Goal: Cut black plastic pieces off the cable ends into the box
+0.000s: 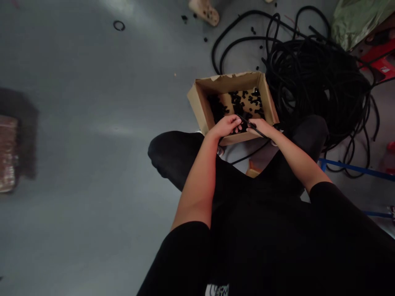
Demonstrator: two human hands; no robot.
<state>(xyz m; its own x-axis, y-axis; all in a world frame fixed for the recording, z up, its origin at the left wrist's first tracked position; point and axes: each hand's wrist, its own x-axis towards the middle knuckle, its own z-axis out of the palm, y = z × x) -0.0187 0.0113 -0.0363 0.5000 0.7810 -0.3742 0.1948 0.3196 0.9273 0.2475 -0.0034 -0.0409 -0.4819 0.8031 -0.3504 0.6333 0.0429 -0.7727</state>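
Observation:
A thin black hose (258, 132) runs between my two hands over the near side of an open cardboard box (200, 107). My right hand (261, 126) is closed round the hose, and a length trails from it down between my legs. My left hand (228, 125) is pinched at the hose's far end by the fingertips; whether a small piece is also in them is hidden. Inside the box lie many small black pieces (236, 98), some heaped at the left and others scattered on the bottom.
A big tangled pile of black hose (321, 82) lies right of the box. Beyond are a pale shoe (205, 11) and a greenish plastic bag (354, 22). A black ring (119, 25) lies on the grey floor. A blue metal frame (358, 167) stands at the right.

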